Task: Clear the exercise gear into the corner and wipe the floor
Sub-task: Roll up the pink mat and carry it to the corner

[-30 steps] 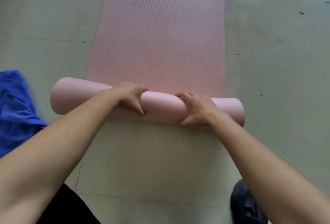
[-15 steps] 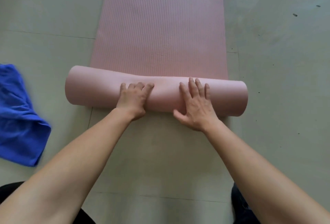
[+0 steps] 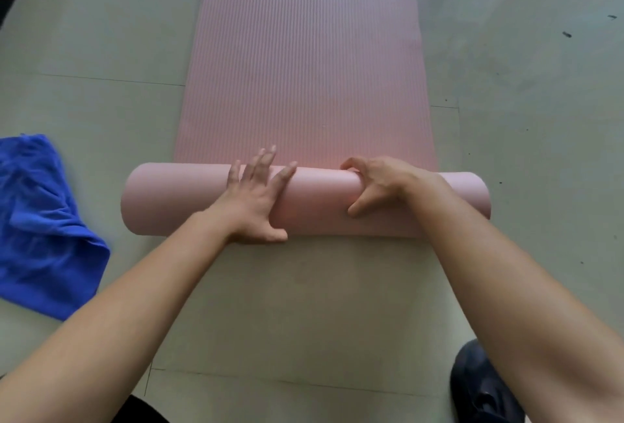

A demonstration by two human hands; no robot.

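Mid-floor, half-rolled pink yoga mat (image 3: 304,201) under flat open left hand (image 3: 255,201) and curled right hand (image 3: 378,184) gripping it; uneven pressure probably telescopes the already skewed roll.

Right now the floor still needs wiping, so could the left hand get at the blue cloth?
Probably yes: the blue cloth lies on bare floor beside the left hand, nothing between, though that hand is busy on the mat roll.
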